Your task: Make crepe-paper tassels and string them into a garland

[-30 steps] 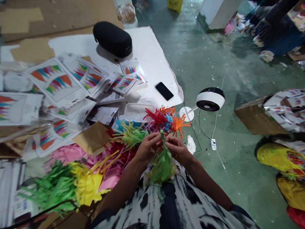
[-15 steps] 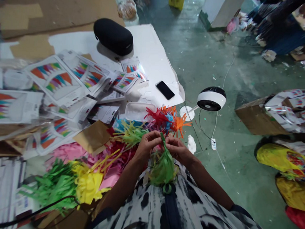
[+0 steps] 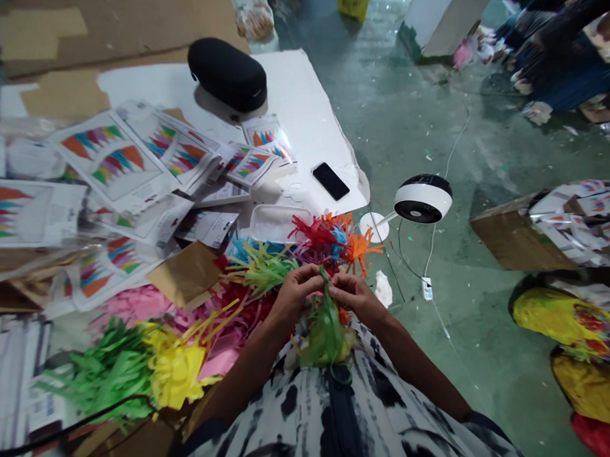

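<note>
A green tissue-paper tassel hangs between my hands, its twisted top pinched at the fingertips and its strips dangling in front of my patterned clothing. My left hand has thumb and fingers closed on the top from the left. From the right, my right hand pinches the same narrow neck a little lower. Just beyond my hands lie red tassels, an orange tassel and a yellow-green tassel. Heaps of green paper strips and yellow paper strips lie to the left.
Packaged garland sets cover the table's left side. A black case, a phone and a white tray rest on the white surface. A fan stands right, near a filled carton. Another person is at upper right.
Both hands stay nearly in place, still pinching the tassel's neck. The hanging green strips have swung slightly left and look narrower.
</note>
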Demonstrator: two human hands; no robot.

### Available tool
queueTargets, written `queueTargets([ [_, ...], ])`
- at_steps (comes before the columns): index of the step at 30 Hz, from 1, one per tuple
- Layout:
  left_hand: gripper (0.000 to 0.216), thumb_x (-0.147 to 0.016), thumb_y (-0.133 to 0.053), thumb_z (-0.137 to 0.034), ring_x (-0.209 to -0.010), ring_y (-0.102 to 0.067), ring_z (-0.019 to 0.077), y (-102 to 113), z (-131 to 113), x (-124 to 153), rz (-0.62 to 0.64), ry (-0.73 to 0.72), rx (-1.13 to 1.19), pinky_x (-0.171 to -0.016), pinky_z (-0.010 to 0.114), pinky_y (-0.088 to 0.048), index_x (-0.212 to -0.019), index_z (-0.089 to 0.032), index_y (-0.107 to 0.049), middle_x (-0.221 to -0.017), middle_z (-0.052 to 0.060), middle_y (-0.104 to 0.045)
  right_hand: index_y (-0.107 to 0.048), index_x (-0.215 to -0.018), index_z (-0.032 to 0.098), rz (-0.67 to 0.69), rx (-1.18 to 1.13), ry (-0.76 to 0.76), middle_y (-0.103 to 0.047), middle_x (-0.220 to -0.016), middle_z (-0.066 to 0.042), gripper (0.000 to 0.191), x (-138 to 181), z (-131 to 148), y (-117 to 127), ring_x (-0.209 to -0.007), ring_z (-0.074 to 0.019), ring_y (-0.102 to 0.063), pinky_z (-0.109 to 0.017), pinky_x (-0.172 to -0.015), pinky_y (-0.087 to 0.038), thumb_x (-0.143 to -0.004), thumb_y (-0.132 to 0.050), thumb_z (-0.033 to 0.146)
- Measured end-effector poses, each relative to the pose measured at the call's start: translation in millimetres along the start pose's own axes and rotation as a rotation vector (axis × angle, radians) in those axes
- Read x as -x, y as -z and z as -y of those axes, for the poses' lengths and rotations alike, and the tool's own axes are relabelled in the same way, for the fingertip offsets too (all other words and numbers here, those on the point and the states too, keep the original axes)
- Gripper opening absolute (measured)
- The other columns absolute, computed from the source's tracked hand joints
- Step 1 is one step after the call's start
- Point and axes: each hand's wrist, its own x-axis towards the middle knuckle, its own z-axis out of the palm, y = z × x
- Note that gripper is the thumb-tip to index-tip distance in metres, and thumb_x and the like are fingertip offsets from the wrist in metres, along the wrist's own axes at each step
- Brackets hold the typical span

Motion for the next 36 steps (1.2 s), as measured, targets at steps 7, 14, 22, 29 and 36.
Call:
queueTargets([
  [7, 0.018, -0.073, -0.081, -0.032, -0.071, -0.059, 0.0131, -7.0, 0.8, 2.2, -0.172, -0.140, -0.056, -0.072, 0.024, -0.046, -0.079, -0.019, -0.070, -0.076, -0.002, -0.068, -0.071, -0.089, 0.020, -0.081, 0.121, 0.173, -0.067, -0.085, -0.001, 0.033, -1.8, -2.9, 1.5, -0.074, -0.0141, -0.058, -0.026, -0.068, -0.047, -0.085, -0.080, 0.052],
  [14, 0.017, -0.069, -0.071, -0.017, -0.066, -0.053, 0.0108, -8.0, 3.8, -1.4, -0.231, -0.159, 0.012, -0.063, 0.022, -0.042, -0.085, -0.020, -0.065, -0.077, -0.004, -0.062, -0.072, -0.093, 0.022, 0.043, 0.139, 0.094, -0.062, -0.077, 0.001, 0.034, -0.7, -11.1, -4.2, -0.067, -0.0139, -0.058, -0.026, -0.063, -0.047, -0.088, -0.076, 0.055],
  [22, 0.024, -0.061, -0.064, -0.016, -0.068, -0.054, 0.0104, -4.4, 12.6, -4.9, -0.117, -0.095, 0.286, -0.061, 0.021, -0.043, -0.084, -0.020, -0.057, -0.081, -0.003, -0.058, -0.068, -0.084, 0.018, 0.048, -0.047, 0.038, -0.053, -0.069, 0.004, 0.035, 0.7, -8.4, -10.6, -0.057, -0.0082, -0.041, -0.022, -0.052, -0.033, -0.082, -0.084, 0.050],
  [29, 0.026, -0.069, -0.077, -0.025, -0.065, -0.056, 0.0079, -2.0, 13.9, 0.9, 0.033, -0.010, 0.463, -0.059, 0.019, -0.046, -0.085, -0.019, -0.056, -0.084, -0.002, -0.059, -0.060, -0.081, 0.019, 0.068, -0.273, -0.044, -0.045, -0.066, 0.007, 0.039, 1.0, -10.4, -11.1, -0.051, -0.0052, -0.032, -0.020, -0.048, -0.021, -0.078, -0.088, 0.047],
  [36, 0.043, -0.065, -0.093, -0.029, -0.069, -0.062, 0.0105, 4.4, 26.3, 2.9, 0.120, -0.002, 0.446, -0.066, 0.021, -0.050, -0.099, -0.015, -0.072, -0.085, 0.002, -0.068, -0.056, -0.079, 0.020, 0.073, -0.272, -0.054, -0.043, -0.063, 0.008, 0.045, 1.5, -11.2, -8.7, -0.051, -0.0057, -0.030, -0.020, -0.048, -0.024, -0.077, -0.087, 0.053],
])
